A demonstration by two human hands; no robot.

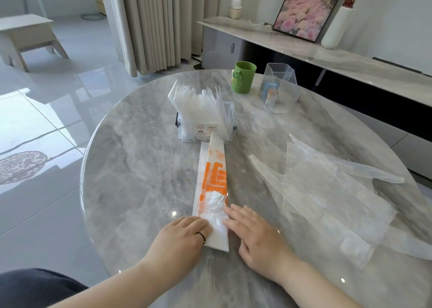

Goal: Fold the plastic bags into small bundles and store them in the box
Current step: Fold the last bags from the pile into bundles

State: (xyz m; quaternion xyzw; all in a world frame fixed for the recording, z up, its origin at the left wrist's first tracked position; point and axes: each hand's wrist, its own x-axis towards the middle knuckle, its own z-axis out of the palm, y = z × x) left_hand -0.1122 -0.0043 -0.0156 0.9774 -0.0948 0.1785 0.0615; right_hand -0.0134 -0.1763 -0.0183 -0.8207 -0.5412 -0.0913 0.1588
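The left hand (184, 235), a dark ring on one finger, lies palm down on the near left part of a folded plastic bag (214, 179). Its fingers look flat on the plastic, though the fingertips blur into the white and a slight curl cannot be ruled out. The right hand (254, 233) rests palm down with straight, spread fingers, its fingertips touching the bag's right edge; it grips nothing.

The bag, white with orange print, is folded into a long narrow strip on the round marble table (140, 167). Its near end sits between the two hands, with crumpled handles lying on top there. The strip runs away from the person, and its far tip reaches the front wall of a clear box (205, 130), which holds folded translucent bags standing upright.

To the right of the strip, apart from it, translucent bags (332, 191) lie flat. Beyond the box stand a green cup (243, 77) and a ribbed clear holder (279, 89).
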